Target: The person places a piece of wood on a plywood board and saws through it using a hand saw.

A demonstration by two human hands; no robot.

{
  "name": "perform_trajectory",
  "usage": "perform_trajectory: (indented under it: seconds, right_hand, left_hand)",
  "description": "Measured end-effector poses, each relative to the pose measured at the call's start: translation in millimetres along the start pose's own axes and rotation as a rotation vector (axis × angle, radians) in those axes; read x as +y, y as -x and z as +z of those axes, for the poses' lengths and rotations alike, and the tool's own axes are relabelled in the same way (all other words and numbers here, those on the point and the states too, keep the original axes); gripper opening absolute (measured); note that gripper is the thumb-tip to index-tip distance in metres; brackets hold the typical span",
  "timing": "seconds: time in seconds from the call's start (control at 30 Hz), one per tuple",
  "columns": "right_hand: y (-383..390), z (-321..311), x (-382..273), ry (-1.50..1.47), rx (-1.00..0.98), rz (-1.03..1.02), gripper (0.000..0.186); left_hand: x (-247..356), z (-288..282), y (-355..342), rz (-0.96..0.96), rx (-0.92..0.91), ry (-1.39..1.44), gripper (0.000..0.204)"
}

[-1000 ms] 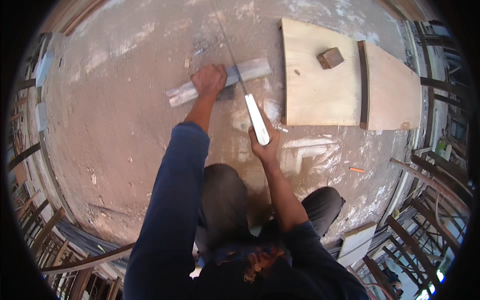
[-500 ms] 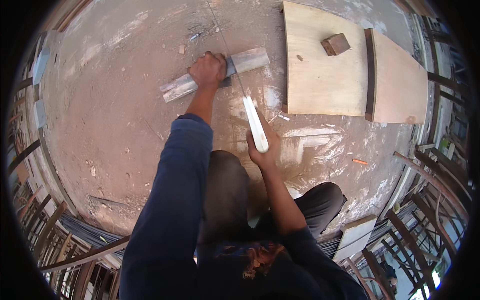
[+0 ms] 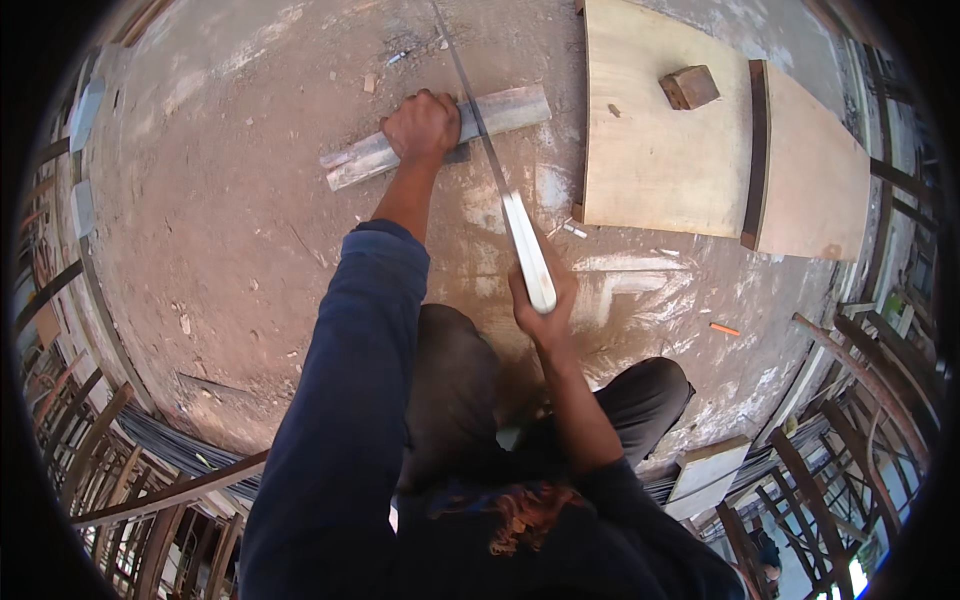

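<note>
A narrow wooden plank (image 3: 510, 108), pale and worn, lies aslant on the ground ahead of me. My left hand (image 3: 422, 125) is closed over its middle and presses down. A handsaw (image 3: 530, 252) with a white handle is gripped in my right hand (image 3: 556, 300), nearer my knees. Its thin dark blade crosses the plank just right of my left hand and points away from me. Under the plank, beside the left wrist, a small dark piece (image 3: 458, 154) shows in part; I cannot tell what it is. Whether the blade has cut into the wood cannot be made out.
Two pale plywood panels (image 3: 640, 170) with dark edges lie at the right, a brown block (image 3: 690, 87) on one. An orange stick-like object (image 3: 724, 328) lies on the dusty floor (image 3: 230, 240). Bundled dark rods (image 3: 180, 455) and wooden frames line the near edges.
The saw has slid slightly back toward me along its line, and its blade shows a little broader. My left hand stays on the plank. The whole view has shifted slightly.
</note>
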State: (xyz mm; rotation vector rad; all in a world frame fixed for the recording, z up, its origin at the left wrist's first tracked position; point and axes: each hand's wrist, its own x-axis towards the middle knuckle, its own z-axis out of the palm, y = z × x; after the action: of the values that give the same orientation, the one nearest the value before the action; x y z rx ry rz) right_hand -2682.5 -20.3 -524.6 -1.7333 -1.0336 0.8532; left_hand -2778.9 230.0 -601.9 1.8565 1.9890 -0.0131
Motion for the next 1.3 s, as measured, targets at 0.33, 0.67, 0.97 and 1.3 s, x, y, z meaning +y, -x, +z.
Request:
perform_trajectory:
  seconds: [0.33,0.67,0.97,1.3]
  right_hand:
    - [23,-18,-7,-0.052,-0.007,0.066,0.042]
    - [115,-76,-33,0.131,-0.112,0.129,0.041]
    - [98,-65,-14,0.123,-0.098,0.122,0.043]
    - [-3,-6,-16,-0.088,0.022,0.115,0.040]
  left_hand:
    - [2,-2,-3,0.033,0.020,-0.049,0.044]
    - [-18,0,4,-0.018,-0.009,-0.072,0.046]
    - [-10,-6,-2,-0.041,-0.011,-0.044,0.048]
    - [6,1,-1,-0.055,-0.024,-0.045,0.047]
